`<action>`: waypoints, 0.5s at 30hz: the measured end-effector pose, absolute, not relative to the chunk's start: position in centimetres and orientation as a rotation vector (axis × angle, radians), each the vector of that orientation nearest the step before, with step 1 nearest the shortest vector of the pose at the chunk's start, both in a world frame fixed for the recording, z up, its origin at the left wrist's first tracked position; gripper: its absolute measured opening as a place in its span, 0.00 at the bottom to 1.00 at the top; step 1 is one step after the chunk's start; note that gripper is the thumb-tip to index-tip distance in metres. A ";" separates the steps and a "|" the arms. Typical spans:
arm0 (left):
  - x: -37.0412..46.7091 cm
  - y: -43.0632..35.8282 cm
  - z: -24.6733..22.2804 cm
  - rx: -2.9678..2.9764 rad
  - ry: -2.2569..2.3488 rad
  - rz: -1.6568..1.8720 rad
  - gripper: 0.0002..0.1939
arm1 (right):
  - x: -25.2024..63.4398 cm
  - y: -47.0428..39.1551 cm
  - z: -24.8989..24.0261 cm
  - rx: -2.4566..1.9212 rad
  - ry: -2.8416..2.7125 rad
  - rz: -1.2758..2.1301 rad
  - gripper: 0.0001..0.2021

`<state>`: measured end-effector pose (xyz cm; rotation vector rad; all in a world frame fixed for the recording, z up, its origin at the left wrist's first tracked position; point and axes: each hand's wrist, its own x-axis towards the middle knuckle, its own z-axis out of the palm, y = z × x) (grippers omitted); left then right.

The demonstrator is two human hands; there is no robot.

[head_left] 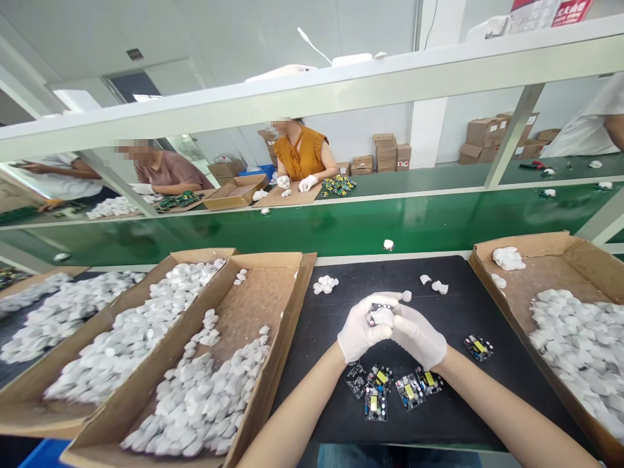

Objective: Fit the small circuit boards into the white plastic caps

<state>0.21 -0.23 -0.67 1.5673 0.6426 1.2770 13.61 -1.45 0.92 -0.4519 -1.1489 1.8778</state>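
Observation:
My left hand, in a white glove, is closed around a small circuit board with white plastic caps. From the other side my gloved right hand grips the same piece, thumbs close together. Fingers cover much of the board. Just below the hands, several loose circuit boards with yellow parts lie on the black mat; another board lies to the right. A little pile of white plastic pieces sits at the mat's back left, and a few more pieces at the back right.
Cardboard trays full of white pieces stand left and right of the mat. Behind runs a green conveyor belt carrying a white-capped piece. Co-workers sit across it, one in an orange top. A shelf beam crosses above.

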 end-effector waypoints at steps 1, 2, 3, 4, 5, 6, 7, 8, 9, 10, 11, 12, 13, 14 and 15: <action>0.3 -0.3 -0.6 1.585 0.640 1.280 0.30 | 13.6 -1.5 0.8 -0.449 -1.131 1.881 0.16; 0.5 -0.4 -0.7 1.597 0.631 1.280 0.31 | 13.7 -1.5 0.7 -0.452 -1.120 1.888 0.17; 0.6 -0.5 -0.7 1.604 0.617 1.278 0.31 | 13.7 -1.6 0.7 -0.457 -1.113 1.900 0.17; 0.7 -0.6 -0.7 1.611 0.600 1.273 0.32 | 13.8 -1.6 0.8 -0.458 -1.105 1.914 0.17; 0.8 -0.6 -0.7 1.619 0.582 1.266 0.34 | 13.9 -1.7 0.9 -0.454 -1.100 1.926 0.17; 0.8 -0.7 -0.7 1.627 0.570 1.260 0.36 | 13.9 -1.7 1.0 -0.450 -1.092 1.932 0.16; 0.9 -0.8 -0.7 1.635 0.568 1.261 0.38 | 13.9 -1.7 1.1 -0.449 -1.084 1.932 0.15; 0.9 -0.8 -0.6 1.645 0.578 1.270 0.38 | 13.9 -1.6 1.2 -0.453 -1.078 1.929 0.14; 0.9 -0.8 -0.6 1.655 0.602 1.286 0.37 | 13.9 -1.6 1.2 -0.462 -1.075 1.923 0.13; 0.8 -0.8 -0.6 1.663 0.637 1.301 0.35 | 13.9 -1.6 1.2 -0.476 -1.072 1.916 0.12; 0.8 -0.8 -0.7 1.666 0.674 1.311 0.31 | 13.8 -1.5 1.1 -0.495 -1.068 1.910 0.11; 0.7 -0.7 -0.8 1.667 0.700 1.308 0.29 | 13.7 -1.5 1.0 -0.511 -1.062 1.902 0.10; 0.6 -0.6 -0.9 1.658 0.713 1.291 0.27 | 13.6 -1.5 0.8 -0.516 -1.049 1.893 0.10; 0.5 -0.5 -1.1 1.629 0.718 1.279 0.26 | 13.5 -1.5 0.5 -0.507 -1.018 1.892 0.09; 0.4 -0.4 -1.4 1.584 0.713 1.269 0.25 | 13.4 -1.4 0.3 -0.489 -0.976 1.911 0.10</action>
